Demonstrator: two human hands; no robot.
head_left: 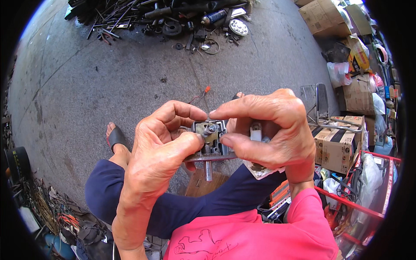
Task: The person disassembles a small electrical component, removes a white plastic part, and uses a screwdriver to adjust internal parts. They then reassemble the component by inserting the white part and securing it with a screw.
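A small open-framed metal mechanism is held up in front of me, with a coil spring inside, a flat plate below and a round shaft pointing down. My left hand grips its left side between thumb and fingers. At the right side, my right hand has its thumb against the frame, its index fingertip near the top edge. Tucked in the curled fingers of that hand is a white plastic part. Below the same hand, a dirty whitish flat piece sticks out; whether the two are joined is hidden.
Metal rods and scrap lie heaped on the concrete floor ahead. Cardboard boxes, bags and a red-framed rack crowd the right. Wires and oddments fill the lower left. A small orange-tipped wire lies beyond my hands.
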